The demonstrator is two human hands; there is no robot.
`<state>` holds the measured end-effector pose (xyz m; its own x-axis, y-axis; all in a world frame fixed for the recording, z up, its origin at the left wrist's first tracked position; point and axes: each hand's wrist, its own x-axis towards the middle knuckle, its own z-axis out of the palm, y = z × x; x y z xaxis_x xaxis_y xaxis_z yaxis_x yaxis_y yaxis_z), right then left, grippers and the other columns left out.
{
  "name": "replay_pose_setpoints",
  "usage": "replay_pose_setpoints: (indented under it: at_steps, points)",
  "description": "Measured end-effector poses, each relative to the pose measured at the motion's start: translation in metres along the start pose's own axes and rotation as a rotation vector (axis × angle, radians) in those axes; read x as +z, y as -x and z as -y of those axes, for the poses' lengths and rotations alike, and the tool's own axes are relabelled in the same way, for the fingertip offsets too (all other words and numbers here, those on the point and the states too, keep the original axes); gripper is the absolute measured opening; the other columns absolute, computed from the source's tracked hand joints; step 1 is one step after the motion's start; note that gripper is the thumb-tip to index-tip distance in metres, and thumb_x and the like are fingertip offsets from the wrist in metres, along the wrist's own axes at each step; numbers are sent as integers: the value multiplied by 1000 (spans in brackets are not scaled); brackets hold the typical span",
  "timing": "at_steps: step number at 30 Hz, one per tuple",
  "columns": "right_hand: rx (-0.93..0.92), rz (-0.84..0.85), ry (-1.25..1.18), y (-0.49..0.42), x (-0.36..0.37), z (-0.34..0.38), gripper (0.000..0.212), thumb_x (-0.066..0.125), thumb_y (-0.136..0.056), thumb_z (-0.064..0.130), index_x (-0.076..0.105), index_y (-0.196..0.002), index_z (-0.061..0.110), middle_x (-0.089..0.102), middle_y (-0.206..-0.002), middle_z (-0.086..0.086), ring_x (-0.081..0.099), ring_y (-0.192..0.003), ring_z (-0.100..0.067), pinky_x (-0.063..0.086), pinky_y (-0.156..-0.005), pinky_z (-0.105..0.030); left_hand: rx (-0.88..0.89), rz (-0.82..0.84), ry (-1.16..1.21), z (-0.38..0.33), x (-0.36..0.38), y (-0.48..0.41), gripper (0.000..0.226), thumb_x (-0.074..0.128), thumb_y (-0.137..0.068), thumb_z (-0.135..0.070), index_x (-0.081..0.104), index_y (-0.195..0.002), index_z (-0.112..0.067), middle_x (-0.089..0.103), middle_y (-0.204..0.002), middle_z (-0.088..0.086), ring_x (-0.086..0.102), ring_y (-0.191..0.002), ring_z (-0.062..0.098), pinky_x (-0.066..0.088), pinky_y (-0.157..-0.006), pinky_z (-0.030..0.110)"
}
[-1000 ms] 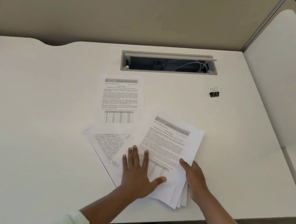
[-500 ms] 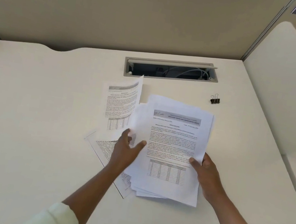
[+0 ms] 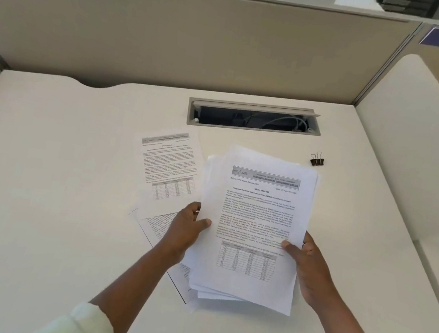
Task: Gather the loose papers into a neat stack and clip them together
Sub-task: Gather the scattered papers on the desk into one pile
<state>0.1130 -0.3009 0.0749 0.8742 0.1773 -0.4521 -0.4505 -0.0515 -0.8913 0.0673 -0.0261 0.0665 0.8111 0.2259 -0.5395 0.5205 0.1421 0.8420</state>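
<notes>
A bundle of printed white sheets [image 3: 253, 223] is lifted off the desk, its edges uneven, text and a table on the top page. My left hand [image 3: 186, 233] grips its left edge, thumb on top. My right hand [image 3: 308, 267] grips its right edge the same way. One loose printed sheet [image 3: 167, 169] lies flat on the desk to the left of the bundle. Another loose sheet [image 3: 155, 226] lies skewed below it, partly hidden by my left hand and the bundle. A small black binder clip [image 3: 317, 160] sits on the desk beyond the bundle's top right corner.
The white desk [image 3: 35, 194] ends in a beige partition [image 3: 203, 43] at the back. An open cable tray [image 3: 253, 120] with wires is sunk into the desk behind the papers. A white divider panel [image 3: 421, 158] stands along the right side.
The bundle was pressed flat on the desk under both hands; both hands have since gripped its edges and raised it. The upper loose sheet, briefly lifted at its edge, lies flat again.
</notes>
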Motion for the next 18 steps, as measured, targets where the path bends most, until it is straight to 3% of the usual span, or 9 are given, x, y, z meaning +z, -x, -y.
replay_pose_setpoints:
  at_steps: [5,10,14,18]
  points:
    - [-66,17,-48,3,25,13,37,53,-101,0,63,-129,22,75,-124,-3,71,-114,-24,53,-96,-39,158,-68,26,-14,-7,12,29,56,-96,0,64,-116,-19,77,-108,-2,74,-98,21,59,-90,46]
    - [-188,9,-104,-1,57,29,40,54,-100,-3,63,-131,21,76,-122,4,70,-113,-12,55,-88,-24,361,-176,123,-27,-27,19,38,55,-92,1,64,-120,-23,74,-113,-1,69,-108,25,56,-91,44]
    - [-199,-8,-75,-6,81,24,43,54,-99,-5,61,-133,20,74,-123,3,67,-118,-16,51,-99,-30,422,-228,87,-20,-41,23,43,55,-84,-10,60,-124,-25,70,-117,-3,65,-114,23,53,-93,40]
    - [-157,-28,33,-11,96,5,46,54,-97,-3,57,-135,24,72,-123,2,66,-117,-19,52,-92,-31,389,-262,-76,1,-40,28,38,53,-83,-16,52,-120,-26,67,-108,-8,65,-103,12,52,-76,24]
